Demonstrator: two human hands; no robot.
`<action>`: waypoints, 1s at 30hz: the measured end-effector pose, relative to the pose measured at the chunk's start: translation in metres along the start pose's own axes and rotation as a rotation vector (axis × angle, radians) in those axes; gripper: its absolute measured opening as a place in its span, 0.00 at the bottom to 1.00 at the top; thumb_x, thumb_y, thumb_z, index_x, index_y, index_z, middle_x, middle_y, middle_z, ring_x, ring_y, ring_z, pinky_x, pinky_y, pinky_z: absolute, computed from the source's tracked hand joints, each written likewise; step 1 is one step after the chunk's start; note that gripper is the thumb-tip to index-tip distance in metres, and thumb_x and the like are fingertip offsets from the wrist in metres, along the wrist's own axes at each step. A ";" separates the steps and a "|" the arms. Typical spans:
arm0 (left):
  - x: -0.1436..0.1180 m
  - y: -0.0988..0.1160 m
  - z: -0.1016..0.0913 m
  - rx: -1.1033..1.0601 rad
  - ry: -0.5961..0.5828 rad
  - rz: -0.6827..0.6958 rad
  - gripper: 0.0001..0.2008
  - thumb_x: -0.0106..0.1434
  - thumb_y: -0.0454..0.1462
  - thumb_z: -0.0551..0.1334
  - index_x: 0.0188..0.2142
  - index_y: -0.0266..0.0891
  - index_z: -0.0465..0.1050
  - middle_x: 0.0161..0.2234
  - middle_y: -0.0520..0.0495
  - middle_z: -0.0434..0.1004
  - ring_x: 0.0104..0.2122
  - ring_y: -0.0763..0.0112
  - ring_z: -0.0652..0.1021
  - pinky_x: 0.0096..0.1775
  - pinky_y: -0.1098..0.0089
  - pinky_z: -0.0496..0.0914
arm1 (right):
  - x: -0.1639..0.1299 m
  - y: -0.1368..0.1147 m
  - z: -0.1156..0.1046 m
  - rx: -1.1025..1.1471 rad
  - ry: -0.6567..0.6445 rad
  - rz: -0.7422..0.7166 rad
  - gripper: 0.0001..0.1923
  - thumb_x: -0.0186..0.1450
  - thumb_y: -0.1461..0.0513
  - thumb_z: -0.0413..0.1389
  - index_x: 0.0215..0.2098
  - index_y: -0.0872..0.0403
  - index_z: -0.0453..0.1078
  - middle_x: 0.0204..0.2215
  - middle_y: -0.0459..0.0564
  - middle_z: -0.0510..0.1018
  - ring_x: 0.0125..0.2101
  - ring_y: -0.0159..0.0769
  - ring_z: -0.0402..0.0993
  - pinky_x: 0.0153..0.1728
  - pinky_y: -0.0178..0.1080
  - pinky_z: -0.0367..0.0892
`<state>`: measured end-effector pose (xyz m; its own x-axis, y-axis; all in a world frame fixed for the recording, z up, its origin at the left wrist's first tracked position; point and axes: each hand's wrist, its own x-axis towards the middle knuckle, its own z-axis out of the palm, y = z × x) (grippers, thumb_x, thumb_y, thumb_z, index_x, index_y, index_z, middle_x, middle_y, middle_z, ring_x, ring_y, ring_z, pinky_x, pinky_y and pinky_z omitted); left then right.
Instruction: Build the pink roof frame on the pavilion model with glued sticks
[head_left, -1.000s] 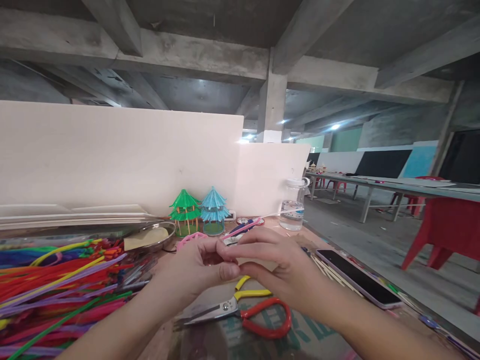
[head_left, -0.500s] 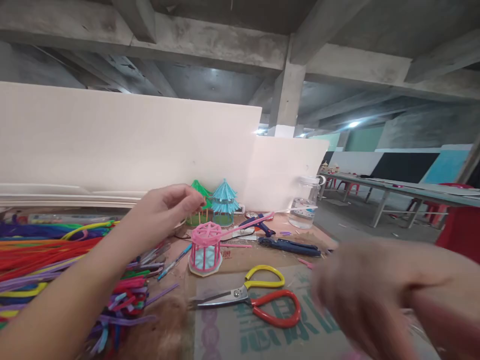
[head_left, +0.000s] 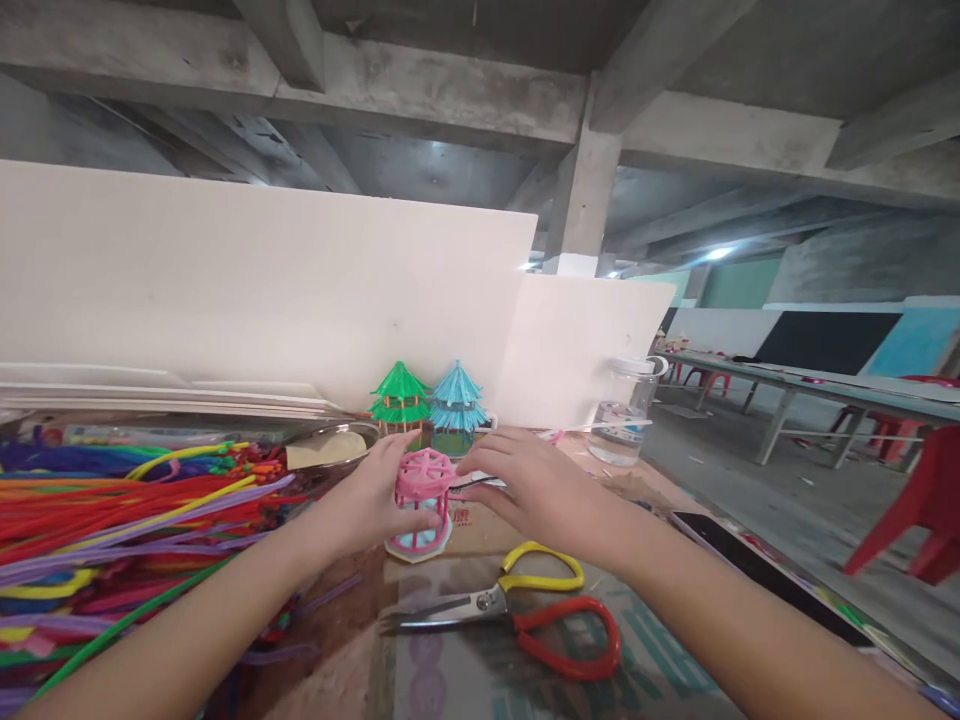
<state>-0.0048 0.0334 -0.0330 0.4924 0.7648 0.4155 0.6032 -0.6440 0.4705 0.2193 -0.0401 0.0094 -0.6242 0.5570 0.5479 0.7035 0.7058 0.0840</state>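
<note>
A small pink pavilion frame [head_left: 424, 476] made of pipe cleaners stands upright on a pale base. My left hand [head_left: 371, 500] is closed around its left side, with the thumb across the front posts. At its right side, my right hand [head_left: 529, 480] is closed on a pink pipe cleaner [head_left: 556, 436] that runs out from the pavilion's top ring; its fingertips are partly hidden. Scissors [head_left: 484, 602] with one yellow and one red handle lie just in front. Behind the frame stand a green pavilion model [head_left: 400, 395] and a blue one [head_left: 457, 400].
Bundles of coloured pipe cleaners [head_left: 135, 520] cover the left side. A metal bowl [head_left: 364, 440] sits behind them. A clear water bottle [head_left: 622, 415] stands at the back right, and a dark flat object [head_left: 765, 575] lies along the right edge. White boards [head_left: 262, 290] rise behind.
My right hand has come from the lower right to the pink frame's right side. My left hand has lowered from above the frame onto its left side.
</note>
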 end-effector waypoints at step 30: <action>-0.017 0.005 0.019 -0.022 -0.046 0.188 0.34 0.58 0.41 0.64 0.62 0.43 0.56 0.60 0.39 0.68 0.57 0.53 0.73 0.55 0.55 0.70 | -0.034 0.014 0.050 0.082 0.256 -0.144 0.15 0.69 0.71 0.47 0.39 0.57 0.75 0.35 0.53 0.76 0.35 0.36 0.71 0.33 0.36 0.65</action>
<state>0.0015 0.0169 -0.0523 0.6233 0.6310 0.4618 0.4848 -0.7752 0.4050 0.2331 -0.0268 -0.0497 -0.6026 0.3273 0.7279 0.5774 0.8084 0.1145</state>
